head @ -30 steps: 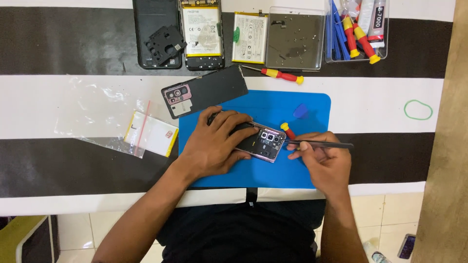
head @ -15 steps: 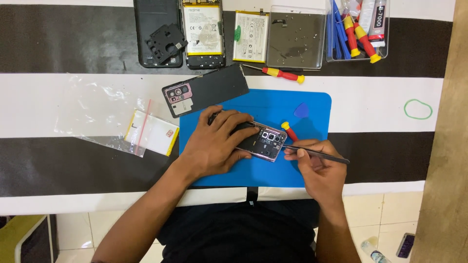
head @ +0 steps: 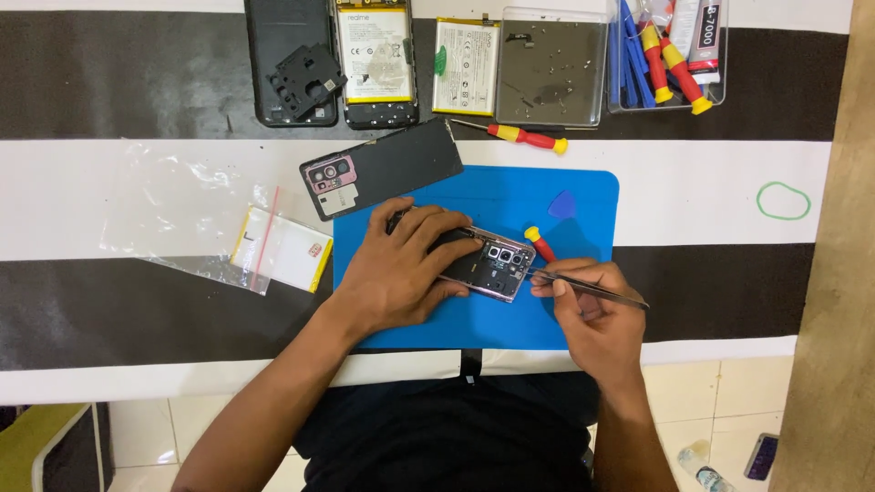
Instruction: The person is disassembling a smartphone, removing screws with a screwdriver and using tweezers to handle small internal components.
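Pressing down with spread fingers, the left hand (head: 401,273) pins an opened phone (head: 481,264) to the blue mat (head: 474,319), while the right hand (head: 588,314) pinches slim tweezers (head: 592,290) whose tips touch the phone's edge by the camera cluster. Just beside lie a red-and-yellow screwdriver (head: 540,244) and a blue pick (head: 561,204) — farther up, a detached back cover (head: 383,169), then batteries (head: 467,66) and a tool tray (head: 665,55) along the striped table (head: 137,82).
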